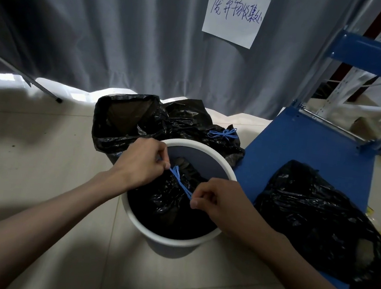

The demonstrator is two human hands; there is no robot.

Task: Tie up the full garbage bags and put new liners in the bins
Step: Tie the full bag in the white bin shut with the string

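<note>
taut blue drawstring (181,183), crinkled glossy bag (168,197)

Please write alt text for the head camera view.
Two bare hands, left hand and right hand, pull a blue drawstring tight over a black garbage bag inside a white bin. Other black bags lie behind and beside it.

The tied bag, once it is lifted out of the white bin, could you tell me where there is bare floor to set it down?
Bare tile lies left of the white bin. Behind it, black bags crowd; right, the blue cart carries another bag.
</note>
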